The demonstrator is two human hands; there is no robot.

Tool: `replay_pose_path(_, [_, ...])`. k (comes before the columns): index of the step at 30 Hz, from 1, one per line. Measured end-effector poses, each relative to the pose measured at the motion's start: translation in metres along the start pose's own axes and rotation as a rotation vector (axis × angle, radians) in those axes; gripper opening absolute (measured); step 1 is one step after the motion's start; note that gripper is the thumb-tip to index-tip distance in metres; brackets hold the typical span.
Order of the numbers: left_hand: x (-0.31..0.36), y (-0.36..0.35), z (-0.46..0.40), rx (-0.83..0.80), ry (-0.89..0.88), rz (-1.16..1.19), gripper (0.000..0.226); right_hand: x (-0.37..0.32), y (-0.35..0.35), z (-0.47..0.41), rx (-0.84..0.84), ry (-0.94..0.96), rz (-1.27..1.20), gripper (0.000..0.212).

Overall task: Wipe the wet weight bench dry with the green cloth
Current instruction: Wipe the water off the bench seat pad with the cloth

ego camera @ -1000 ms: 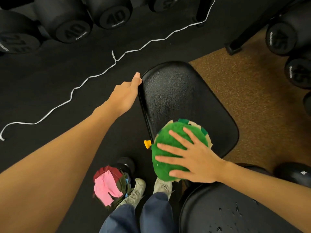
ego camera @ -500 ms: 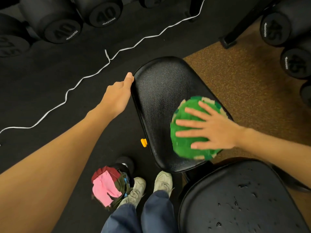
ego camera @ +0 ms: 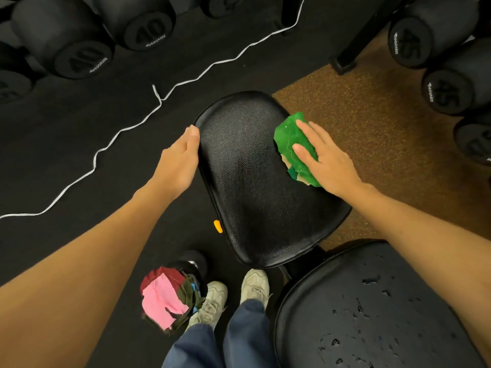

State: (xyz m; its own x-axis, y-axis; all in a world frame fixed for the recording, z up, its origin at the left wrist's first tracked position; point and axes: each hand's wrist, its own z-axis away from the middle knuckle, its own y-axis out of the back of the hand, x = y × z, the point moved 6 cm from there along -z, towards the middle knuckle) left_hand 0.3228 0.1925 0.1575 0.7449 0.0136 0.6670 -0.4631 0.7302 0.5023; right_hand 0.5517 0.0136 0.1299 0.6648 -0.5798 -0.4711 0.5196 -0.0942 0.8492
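Step in hand, by my judgement: wiping the seat pad point(ego camera: 255, 181) of the weight bench, with the stroke now at the pad's right edge near its far end.

Right hand point(ego camera: 325, 160): fingers straight and slightly spread, laid flat on the green cloth point(ego camera: 292, 144) and pressing it onto the pad. No pinch or curl is visible.

Left hand point(ego camera: 178, 163): fingers straight and held together, resting against the pad's left edge near the far corner, apparently steadying it. It holds nothing.

Position of the cloth: it lies under the right hand's fingers and palm, bunched rather than flat, with its free part showing beyond the fingertips toward the pad's centre. It straddles the right edge; whether part of it hangs over that edge cannot be told.

Condition of surfaces: the seat pad shows no droplets in this view. The second pad point(ego camera: 372, 314), at the near right, carries many visible drops across its surface and appears untouched.

Recommendations for the stroke: keep the palm flat and the pressure even; run the cloth along the rim seam, where water is likely to collect; open out the bunched cloth so that a dry face meets the vinyl. The near-right pad likely calls for overlapping passes from one edge to the other.
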Motion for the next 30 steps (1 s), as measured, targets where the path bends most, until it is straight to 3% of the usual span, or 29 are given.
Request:
replay_pose_path(3, [0.0, -0.011, 0.008, 0.002, -0.085, 0.05, 0.024, 0.014, -0.002, 0.03, 0.066, -0.158, 0.074, 0.052])
replay_pose_path(6, [-0.001, -0.021, 0.023, 0.058, -0.11, 0.058, 0.018, 0.019, -0.006, 0.065, 0.194, -0.346, 0.134, 0.054])
replay_pose_path(10, [-0.023, -0.029, 0.034, 0.114, -0.144, 0.029, 0.057, 0.015, -0.025, 0.097, 0.312, -0.553, 0.113, 0.062])
replay_pose_path(16, [-0.039, -0.026, 0.048, 0.126, -0.137, -0.037, 0.057, -0.034, -0.069, 0.145, 0.417, -0.769, -0.077, 0.068])
replay_pose_path(20, [-0.03, -0.026, 0.057, 0.086, -0.201, -0.067, 0.056, -0.061, -0.08, 0.159, 0.502, -0.766, -0.068, 0.065])
replay_pose_path(23, [-0.023, -0.031, 0.062, 0.052, -0.248, -0.073, 0.055, -0.067, -0.083, 0.164, 0.439, -0.812, -0.135, 0.059])
replay_pose_path(30, [-0.018, -0.053, 0.079, -0.007, -0.342, -0.106, 0.053, -0.101, -0.098, 0.183, 0.503, -0.809, -0.21, 0.052])
